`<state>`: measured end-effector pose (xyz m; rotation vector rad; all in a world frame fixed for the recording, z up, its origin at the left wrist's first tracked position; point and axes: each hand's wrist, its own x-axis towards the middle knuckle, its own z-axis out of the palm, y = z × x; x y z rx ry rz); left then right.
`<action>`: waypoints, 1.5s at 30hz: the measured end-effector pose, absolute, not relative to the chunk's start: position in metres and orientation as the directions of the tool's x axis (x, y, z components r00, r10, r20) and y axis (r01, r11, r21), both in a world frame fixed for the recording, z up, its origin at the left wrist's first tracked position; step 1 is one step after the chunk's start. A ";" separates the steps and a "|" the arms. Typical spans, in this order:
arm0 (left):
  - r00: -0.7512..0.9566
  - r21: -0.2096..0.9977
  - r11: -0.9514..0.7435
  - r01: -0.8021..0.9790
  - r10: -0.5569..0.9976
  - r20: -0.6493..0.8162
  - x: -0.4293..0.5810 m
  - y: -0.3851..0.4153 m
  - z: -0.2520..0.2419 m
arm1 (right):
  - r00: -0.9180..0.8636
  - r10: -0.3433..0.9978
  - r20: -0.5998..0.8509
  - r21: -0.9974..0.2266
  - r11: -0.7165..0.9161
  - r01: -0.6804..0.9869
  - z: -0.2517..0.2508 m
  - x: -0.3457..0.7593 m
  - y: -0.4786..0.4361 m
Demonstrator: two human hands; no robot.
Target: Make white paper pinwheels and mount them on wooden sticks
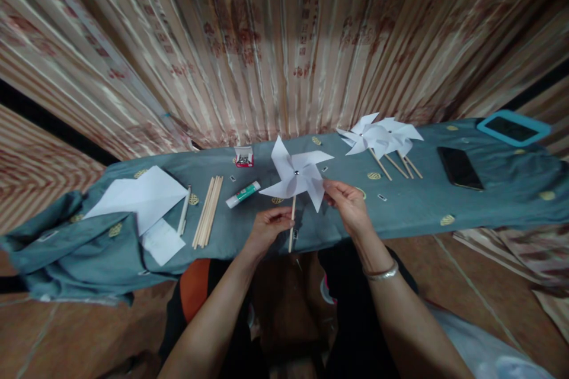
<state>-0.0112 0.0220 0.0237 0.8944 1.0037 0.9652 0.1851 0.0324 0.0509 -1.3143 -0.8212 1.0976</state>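
A white paper pinwheel [306,164] with a shiny pin at its centre faces me above the table's near edge. My left hand [269,228] pinches its wooden stick below the blades. At the right, the fingers of my right hand [349,204] are closed at the edge of one paper blade. To the left of the pinwheel lie a glue stick [243,194] with a green label and a bundle of wooden sticks [208,212]. Behind them stands a small open red box [244,157] of metal pins.
Several finished pinwheels [377,137] lie together at the back right. Beyond them are a black phone [459,167] and a blue-framed device [513,128]. White paper sheets [144,192] and a pen [184,211] rest on the left of the grey-green cloth [413,204]. A striped curtain [284,41] hangs behind.
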 end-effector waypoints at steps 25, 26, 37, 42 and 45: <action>0.222 0.940 0.264 -0.216 0.951 -0.216 -0.006 0.022 0.028 | 0.049 0.989 -0.139 -0.977 -0.129 -0.167 0.053 0.162 0.024; 0.221 0.940 0.263 -0.215 0.951 -0.215 -0.006 0.022 0.028 | 0.045 0.990 -0.135 -0.979 -0.126 -0.161 0.053 0.162 0.024; 0.223 0.945 0.259 -0.198 0.951 -0.214 -0.007 0.023 0.025 | -0.040 0.993 -0.109 -0.989 -0.112 -0.099 0.059 0.152 0.021; 0.175 0.933 0.279 -0.226 0.954 -0.243 -0.010 0.025 0.024 | 0.153 0.986 -0.072 -0.981 -0.042 -0.192 0.061 0.171 0.024; 0.184 0.931 0.293 -0.218 0.949 -0.256 -0.011 0.024 0.025 | 0.364 0.930 -0.039 -0.970 0.052 -0.236 0.057 0.189 0.029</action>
